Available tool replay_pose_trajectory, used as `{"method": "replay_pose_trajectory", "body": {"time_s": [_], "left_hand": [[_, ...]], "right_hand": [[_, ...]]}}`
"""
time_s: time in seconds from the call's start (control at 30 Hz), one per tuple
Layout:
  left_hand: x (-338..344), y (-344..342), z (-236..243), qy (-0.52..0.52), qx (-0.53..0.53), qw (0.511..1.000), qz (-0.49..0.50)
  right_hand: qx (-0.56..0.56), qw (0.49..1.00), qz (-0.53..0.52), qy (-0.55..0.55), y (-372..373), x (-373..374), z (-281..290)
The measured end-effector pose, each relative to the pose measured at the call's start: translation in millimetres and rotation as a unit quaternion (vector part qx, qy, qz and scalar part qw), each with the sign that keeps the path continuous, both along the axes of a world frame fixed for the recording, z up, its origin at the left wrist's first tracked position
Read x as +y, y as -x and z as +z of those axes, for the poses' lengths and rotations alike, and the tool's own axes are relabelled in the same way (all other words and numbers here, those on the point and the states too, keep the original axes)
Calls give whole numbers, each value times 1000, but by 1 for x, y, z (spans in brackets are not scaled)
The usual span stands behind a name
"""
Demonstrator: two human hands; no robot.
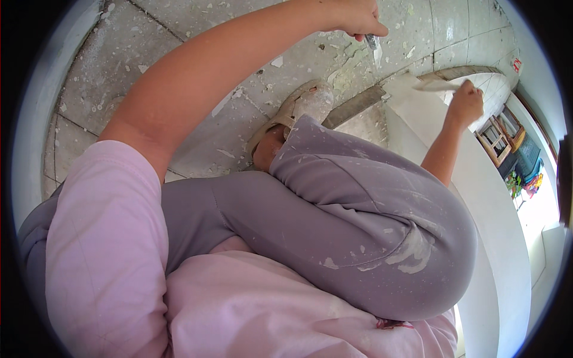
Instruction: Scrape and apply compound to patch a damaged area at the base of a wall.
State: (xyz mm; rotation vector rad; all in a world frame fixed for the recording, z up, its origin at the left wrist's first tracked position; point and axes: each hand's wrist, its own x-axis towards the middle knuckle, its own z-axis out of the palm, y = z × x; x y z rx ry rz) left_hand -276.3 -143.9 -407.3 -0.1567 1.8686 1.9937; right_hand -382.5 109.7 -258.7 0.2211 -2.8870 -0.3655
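Note:
My left hand is closed on a small dark-and-silver tool with a whitish tip, held low over the grimy tiled floor, where paint flakes lie. My right hand grips a pale, white-coated flat tool above a white curved edge; whether it touches the surface I cannot tell. My bent leg in paint-smeared grey trousers lies between my arms, and a dusty beige clog rests on the tiles.
A dark worn strip runs along the raised white edge beside the floor. At the far right are wooden furniture, a teal item, colourful bits and greenery. A pale wall or trim curves along the left.

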Motion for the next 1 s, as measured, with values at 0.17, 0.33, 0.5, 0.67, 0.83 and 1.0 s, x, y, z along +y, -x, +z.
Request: {"method": "replay_pose_trajectory", "body": {"time_s": [0.17,0.33,0.5,0.67,0.83,1.0], "left_hand": [[7,-2,6,-25,13,1000,-9],[9,-8,28,248,23,967,43],[-11,-2,-1,39,29,999,5],[-7,-3,21,118,12,993,22],[-5,2,8,23,36,999,-2],[-14,-1,9,16,10,1000,5]], "right_hand": [[-58,998,10,4,-3,14,-56],[-46,997,-52,26,-14,22,-47],[-31,998,-46,14,-8,0,-25],[-47,998,-31,25,8,1,-26],[-52,998,-23,25,22,33,-55],[-61,996,-45,44,25,34,-68]]}}
